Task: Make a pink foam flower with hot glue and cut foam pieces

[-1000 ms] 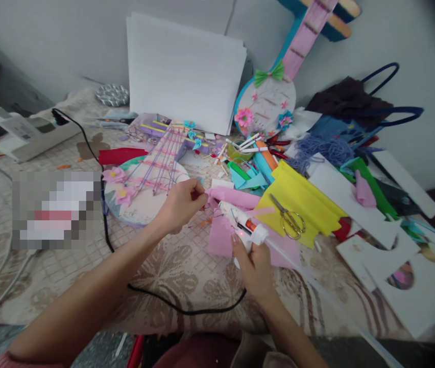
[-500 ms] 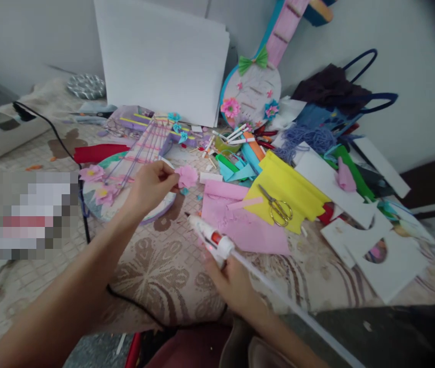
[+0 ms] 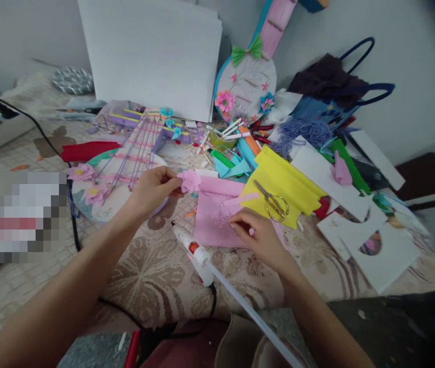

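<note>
My left hand (image 3: 156, 189) pinches a pink paper flower (image 3: 190, 181) by its edge, above the table left of the pink paper. My right hand (image 3: 258, 235) hovers over the sheet of pink crepe paper (image 3: 210, 230), fingers loosely curled and a little apart, close to small pink scraps (image 3: 221, 217); I see nothing clearly held in it. A white glue gun (image 3: 194, 253) with a long glue stick lies on the tablecloth between my forearms. Left of my left hand, a round guitar-shaped craft (image 3: 121, 179) bears strings and pink flowers (image 3: 97, 194).
Gold-handled scissors (image 3: 276, 204) lie on yellow crepe paper (image 3: 297, 191). White card offcuts (image 3: 389, 250) are at the right. A decorated banjo-like craft (image 3: 246, 87) leans on the wall beside a white board (image 3: 152, 56). A black cord (image 3: 75, 225) crosses the table at left.
My right hand has let go of the glue gun, which now lies on the table, and moved up and right to the pink paper. My left hand still holds the flower, turned slightly.
</note>
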### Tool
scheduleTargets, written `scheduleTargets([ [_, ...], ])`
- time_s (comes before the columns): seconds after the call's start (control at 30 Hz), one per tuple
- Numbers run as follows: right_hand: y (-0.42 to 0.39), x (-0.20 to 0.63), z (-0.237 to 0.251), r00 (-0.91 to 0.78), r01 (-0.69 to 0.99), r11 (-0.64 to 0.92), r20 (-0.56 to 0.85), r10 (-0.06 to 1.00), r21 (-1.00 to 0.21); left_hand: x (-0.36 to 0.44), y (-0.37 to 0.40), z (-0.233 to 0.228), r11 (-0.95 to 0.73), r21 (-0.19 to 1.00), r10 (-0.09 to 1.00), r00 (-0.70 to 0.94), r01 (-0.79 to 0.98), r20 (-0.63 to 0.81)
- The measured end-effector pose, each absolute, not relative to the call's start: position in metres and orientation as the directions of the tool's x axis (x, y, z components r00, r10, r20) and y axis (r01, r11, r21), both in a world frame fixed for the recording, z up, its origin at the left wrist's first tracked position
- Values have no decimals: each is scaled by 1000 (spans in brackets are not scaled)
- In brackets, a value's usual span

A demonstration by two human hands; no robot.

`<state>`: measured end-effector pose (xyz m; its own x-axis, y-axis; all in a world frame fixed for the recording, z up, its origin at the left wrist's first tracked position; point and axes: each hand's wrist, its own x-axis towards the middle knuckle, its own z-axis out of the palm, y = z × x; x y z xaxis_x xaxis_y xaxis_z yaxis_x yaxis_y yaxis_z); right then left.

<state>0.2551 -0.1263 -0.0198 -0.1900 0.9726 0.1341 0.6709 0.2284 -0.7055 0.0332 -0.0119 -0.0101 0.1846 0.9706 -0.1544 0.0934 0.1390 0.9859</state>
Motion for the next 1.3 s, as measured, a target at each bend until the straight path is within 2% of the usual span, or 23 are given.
scheduleTargets([
  [0.1, -97, 257, -21, -236, 728, 300, 186, 954, -616, 34, -12, -13, 139, 986, 968, 197, 97, -156],
  [0.3, -63, 236, -32, -448, 774, 425, 68, 891, -470, 34, -11, -19, 119, 986, 967, 210, 117, -142],
  [0.4, -60, 227, -40, -475, 809, 452, 36, 879, -375, 34, -10, -20, 122, 985, 967, 210, 122, -145],
  [0.47, -60, 226, -41, -467, 818, 444, 29, 884, -365, 34, -10, -20, 120, 985, 966, 213, 125, -145],
  [0.53, -59, 231, -38, -446, 793, 425, 59, 893, -435, 34, -10, -21, 110, 986, 966, 220, 126, -136],
  [0.63, -54, 245, -31, -315, 684, 352, 176, 933, -639, 34, -10, -23, 101, 987, 962, 240, 124, -129],
  [0.7, -49, 255, -29, -138, 551, 256, 216, 967, -794, 34, -10, -26, 104, 987, 958, 253, 120, -132],
  [0.8, -46, 262, -33, 25, 277, 139, 152, 988, -951, 36, -10, -29, 126, 986, 953, 264, 113, -152],
  [0.9, -47, 257, -39, 30, 143, 71, 76, 997, -987, 39, -13, -29, 157, 983, 947, 268, 98, -178],
  [1.03, -50, 243, -35, 9, 82, 50, 50, 999, -995, 43, -16, -28, 176, 980, 937, 289, 93, -196],
  [1.3, -44, 216, -25, 84, 214, 117, 138, 987, -970, 44, -16, -31, 197, 977, 934, 288, 80, -212],
])
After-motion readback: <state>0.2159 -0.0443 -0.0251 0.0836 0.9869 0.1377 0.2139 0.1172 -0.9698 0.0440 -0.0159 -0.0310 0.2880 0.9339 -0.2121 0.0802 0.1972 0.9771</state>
